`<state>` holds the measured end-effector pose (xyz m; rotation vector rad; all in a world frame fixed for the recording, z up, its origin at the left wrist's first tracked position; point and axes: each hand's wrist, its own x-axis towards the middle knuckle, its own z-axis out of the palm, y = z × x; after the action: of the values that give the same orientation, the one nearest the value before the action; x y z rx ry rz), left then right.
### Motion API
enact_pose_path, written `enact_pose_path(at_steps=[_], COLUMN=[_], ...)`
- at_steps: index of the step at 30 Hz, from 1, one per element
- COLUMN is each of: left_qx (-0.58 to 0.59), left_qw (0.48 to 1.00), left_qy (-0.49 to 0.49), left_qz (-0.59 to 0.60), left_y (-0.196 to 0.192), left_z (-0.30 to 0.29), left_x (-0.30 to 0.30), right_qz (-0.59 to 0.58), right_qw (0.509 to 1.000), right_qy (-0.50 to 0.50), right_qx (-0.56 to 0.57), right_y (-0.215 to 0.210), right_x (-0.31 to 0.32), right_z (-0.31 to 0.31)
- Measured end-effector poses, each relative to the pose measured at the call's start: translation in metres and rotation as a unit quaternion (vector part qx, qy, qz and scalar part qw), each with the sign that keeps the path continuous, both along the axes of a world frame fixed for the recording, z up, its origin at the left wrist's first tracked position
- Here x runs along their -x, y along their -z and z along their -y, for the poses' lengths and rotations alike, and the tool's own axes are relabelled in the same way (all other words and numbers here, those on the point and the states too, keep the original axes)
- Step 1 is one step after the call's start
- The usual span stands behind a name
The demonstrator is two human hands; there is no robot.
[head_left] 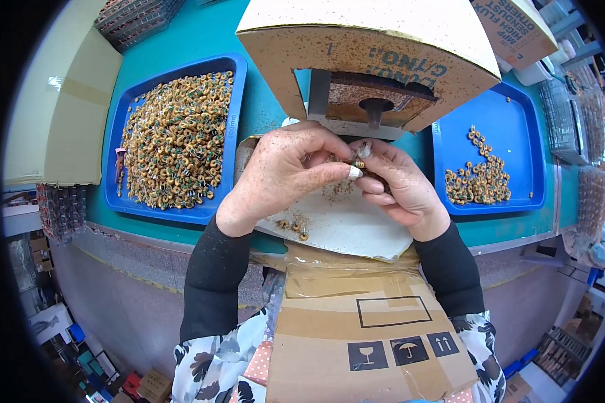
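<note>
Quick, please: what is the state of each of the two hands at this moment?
Left hand: closed, fingertips pinching a small yellow-brown wound ring part.
Right hand: closed, fingertips on the same ring part.

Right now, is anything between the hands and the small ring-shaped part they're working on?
No. Left hand and right hand both pinch the small tan ring-shaped part directly, fingertips touching it above the pale board.

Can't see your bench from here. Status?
Left hand and right hand together, fingers pinching one small ring part. Full blue tray left, sparse blue tray right. Nothing blocking.
</note>
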<state>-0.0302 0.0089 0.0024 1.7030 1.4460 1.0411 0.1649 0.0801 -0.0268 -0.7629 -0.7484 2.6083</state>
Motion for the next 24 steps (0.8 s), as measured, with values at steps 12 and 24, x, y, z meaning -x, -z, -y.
enact_pose_path(at_steps=[12, 24], left_qx=[-0.103, -0.144], left_qw=[0.987, 0.982], left_qy=[-0.102, -0.095], left_qz=[-0.072, -0.071], left_y=[0.005, 0.002], left_z=[0.006, 0.006], left_x=[-0.025, -0.024], right_qz=[-0.008, 0.032], right_qw=[0.987, 0.975], right_qy=[0.148, 0.14], right_qx=[-0.069, -0.17], right_y=[0.002, -0.007], right_x=[0.006, 0.001], right_z=[0.009, 0.006])
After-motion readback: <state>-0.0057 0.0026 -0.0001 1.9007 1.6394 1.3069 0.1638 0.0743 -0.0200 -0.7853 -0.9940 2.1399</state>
